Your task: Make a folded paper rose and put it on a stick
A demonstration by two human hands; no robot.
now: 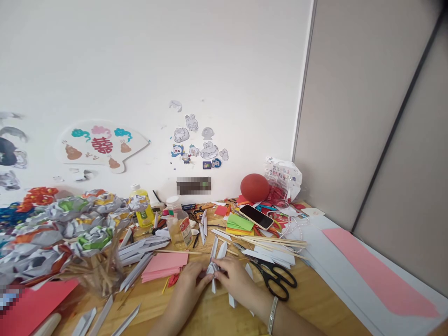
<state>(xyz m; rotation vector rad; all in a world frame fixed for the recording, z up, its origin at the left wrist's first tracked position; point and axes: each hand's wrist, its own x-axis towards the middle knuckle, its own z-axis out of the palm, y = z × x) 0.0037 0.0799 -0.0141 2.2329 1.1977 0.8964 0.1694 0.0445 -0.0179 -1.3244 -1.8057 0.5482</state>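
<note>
A small folded white paper piece (212, 269) is pinched between my two hands near the front middle of the wooden table. My left hand (193, 276) grips its left side with thumb and fingers. On the other side my right hand (231, 275), with a bracelet on the wrist, presses it between thumb and fingertips. White paper strips stick out above and below the fingers; whether they join the folded piece I cannot tell. Left of my left hand lies a stack of pink paper (167, 266). Black-handled scissors (276, 278) rest to the right of my right hand.
Paper flowers on sticks (93, 238) crowd the left. Behind my hands stand a clear bottle (178, 226) and a yellow bottle (143, 207). A phone (256, 217) lies on coloured paper, near wooden sticks (276, 243) and a red balloon (255, 187). Folded white strips (142, 252) lie about.
</note>
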